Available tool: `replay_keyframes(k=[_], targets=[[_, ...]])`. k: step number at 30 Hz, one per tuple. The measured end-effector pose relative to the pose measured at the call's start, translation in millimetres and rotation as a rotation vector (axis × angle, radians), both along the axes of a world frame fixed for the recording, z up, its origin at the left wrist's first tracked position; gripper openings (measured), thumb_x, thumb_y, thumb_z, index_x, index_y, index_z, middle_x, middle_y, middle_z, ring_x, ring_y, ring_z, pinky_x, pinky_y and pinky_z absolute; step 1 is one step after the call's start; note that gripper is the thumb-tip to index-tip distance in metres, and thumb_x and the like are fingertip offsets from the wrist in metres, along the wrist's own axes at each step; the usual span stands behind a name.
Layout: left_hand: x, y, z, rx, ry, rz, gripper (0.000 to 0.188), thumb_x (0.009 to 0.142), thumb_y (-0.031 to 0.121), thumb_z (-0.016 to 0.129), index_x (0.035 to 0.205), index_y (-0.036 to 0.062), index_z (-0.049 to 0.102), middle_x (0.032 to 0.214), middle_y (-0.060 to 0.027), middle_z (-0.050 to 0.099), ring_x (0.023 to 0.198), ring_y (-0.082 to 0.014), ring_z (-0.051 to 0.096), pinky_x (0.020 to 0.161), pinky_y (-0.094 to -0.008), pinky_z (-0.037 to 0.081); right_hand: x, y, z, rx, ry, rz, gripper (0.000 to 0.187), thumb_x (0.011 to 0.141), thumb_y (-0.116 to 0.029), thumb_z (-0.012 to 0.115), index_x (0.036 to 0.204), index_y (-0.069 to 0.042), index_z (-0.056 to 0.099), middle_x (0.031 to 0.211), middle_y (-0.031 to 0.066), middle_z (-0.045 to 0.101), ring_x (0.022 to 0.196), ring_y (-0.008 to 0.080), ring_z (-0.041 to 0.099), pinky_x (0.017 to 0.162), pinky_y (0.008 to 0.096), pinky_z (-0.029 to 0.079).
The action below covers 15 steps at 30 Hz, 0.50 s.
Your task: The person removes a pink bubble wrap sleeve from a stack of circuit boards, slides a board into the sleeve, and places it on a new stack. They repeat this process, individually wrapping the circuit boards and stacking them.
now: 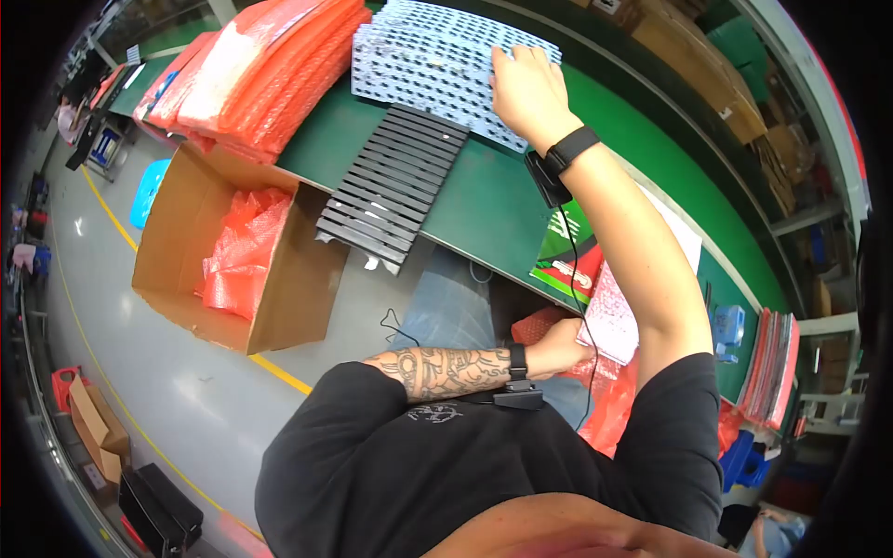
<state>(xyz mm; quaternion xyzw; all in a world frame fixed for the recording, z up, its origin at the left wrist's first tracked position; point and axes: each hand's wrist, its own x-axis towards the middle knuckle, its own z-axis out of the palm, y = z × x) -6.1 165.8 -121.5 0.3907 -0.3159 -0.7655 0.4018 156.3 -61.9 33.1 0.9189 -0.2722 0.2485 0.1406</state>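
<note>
My right hand (532,88) reaches far over the bench with bent fingers, at the right side of a light blue sheet (419,56) dotted with rows of small black parts. Its fingertips point down and away, so what they hold, if anything, is hidden. Low near my body, my left hand (561,346) is closed beside a pink-and-white speckled stack (609,316) and red bubble wrap (605,400); its fingertips are hidden. A black slatted panel (391,181) lies between the blue sheet and the bench's near edge, overhanging that edge.
Red bubble-wrap bags (270,74) are piled at the far left of the green bench (488,209). An open cardboard box (307,270) with red bubble wrap inside stands left of my legs. A green-and-red printed sheet (563,256) lies under my right arm. A cable hangs from my right wrist.
</note>
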Motion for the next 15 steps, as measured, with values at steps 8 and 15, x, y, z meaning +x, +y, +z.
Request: replay_keyframes(k=[8,15], targets=[[-9.4,1.1,-19.8,-0.115,0.25,0.107,0.042,0.099,0.012,0.059,0.136,-0.0044,0.049,0.131,-0.0119,0.061,0.118,-0.0163,0.055,0.103,-0.0331,0.043,12.8,9.1,-23.3,-0.172,0.057,-0.02,0.042,0.081,-0.014,0.071,0.119,0.002,0.063,0.11,0.0144,0.061,0.108,0.0315,0.056,0.087,0.0422,0.048],[-4.4,1.7,-18.7,-0.149,0.151,0.166,0.037,0.103,0.014,0.053,0.135,-0.0053,0.049,0.13,-0.0114,0.061,0.119,-0.0164,0.055,0.104,-0.0329,0.042,11.5,9.4,-21.2,-0.152,-0.064,0.093,0.03,0.082,-0.016,0.072,0.107,-0.003,0.063,0.105,0.0166,0.064,0.103,0.0348,0.06,0.082,0.0444,0.05]])
